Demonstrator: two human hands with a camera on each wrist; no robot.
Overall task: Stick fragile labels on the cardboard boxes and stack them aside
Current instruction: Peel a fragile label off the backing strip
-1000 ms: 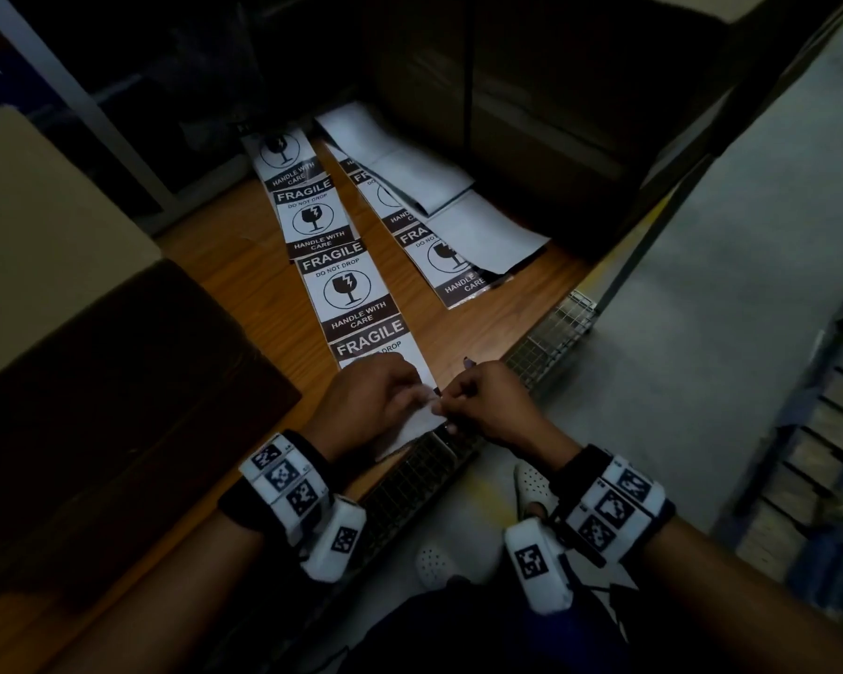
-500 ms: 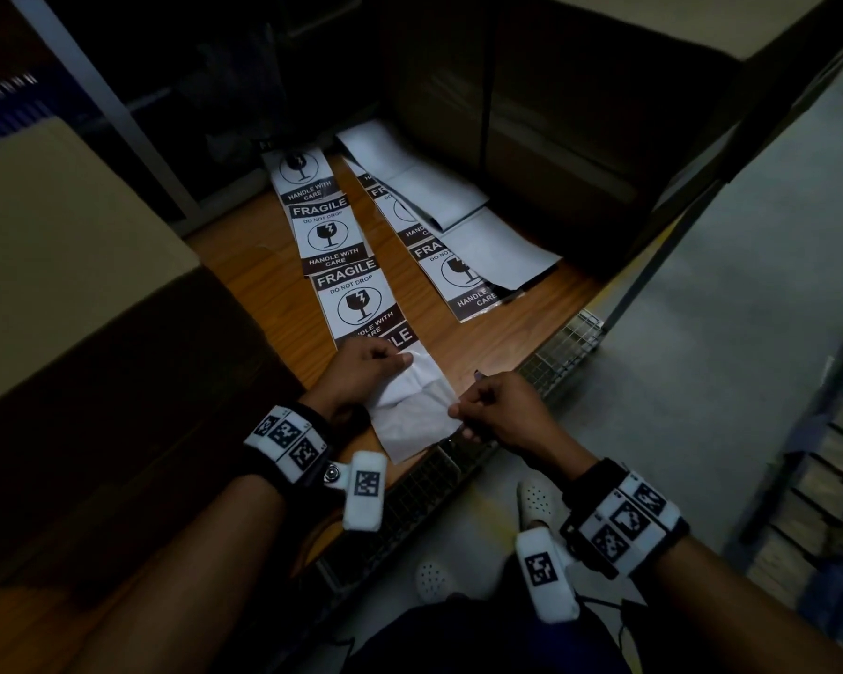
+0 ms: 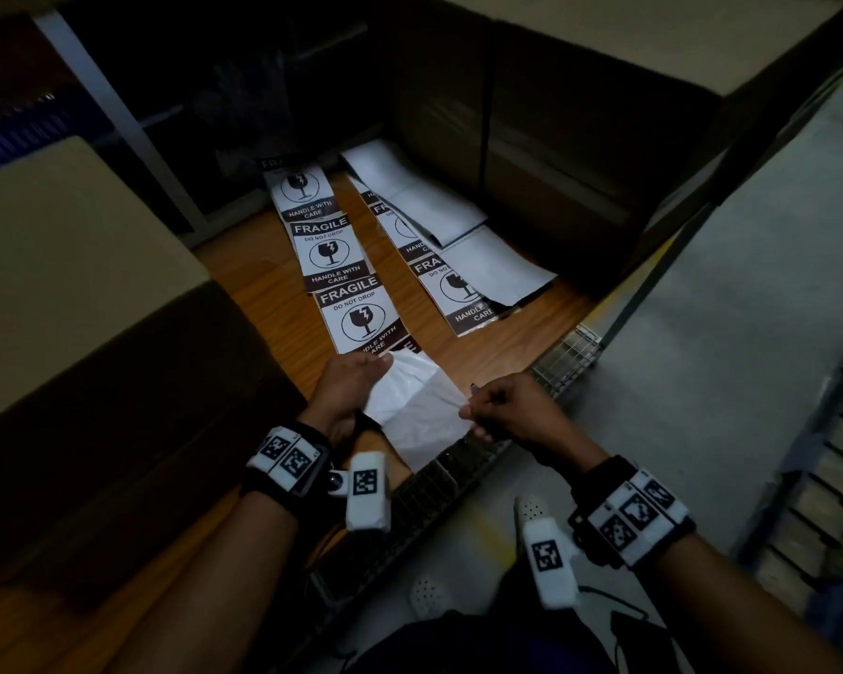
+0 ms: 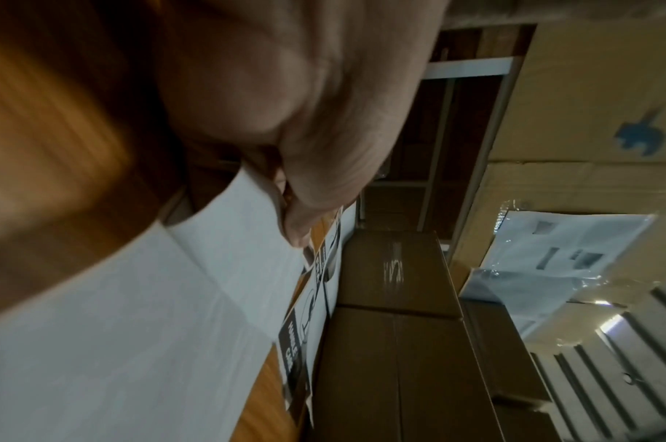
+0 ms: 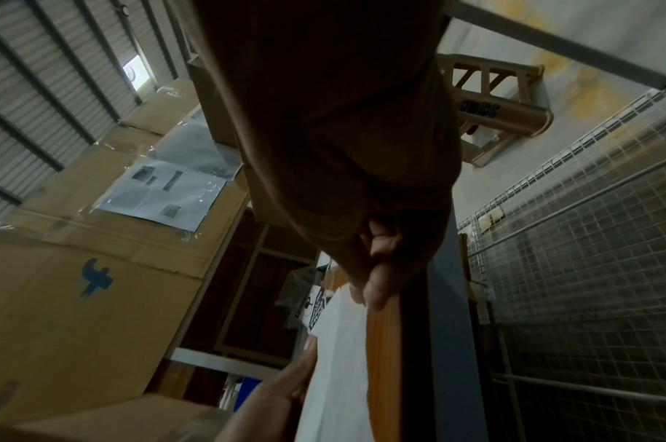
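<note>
Peeling stage of the labelling task. A strip of fragile labels (image 3: 344,279) lies along the wooden tabletop (image 3: 259,294), its near end turned up as blank white backing (image 3: 410,401) between the two hands. The left hand (image 3: 346,386) lies on the strip where print gives way to white, fingers fairly straight and pressing it down, thumb at the sheet's edge; the right hand (image 3: 512,415) has fingers curled with thumb and forefinger clamped on the sheet's right corner at the table's front edge. Whether they hold a label already lifted or only the liner cannot be told. No label is yet on a box. The next move, by judgement, calls for a steady pull away from the left hand, low and even, so the sheet parts without tearing or folding on its own adhesive, then a carry to a cardboard face. Room is narrow: a large cardboard box (image 3: 69,265) stands just left, another box (image 3: 556,119) closes the far side, and a second label strip (image 3: 453,289) with loose white sheets lies between. The table drops off at the wire-mesh rim (image 3: 565,357) just beside the right hand; open floor (image 3: 702,308) lies beyond.
</note>
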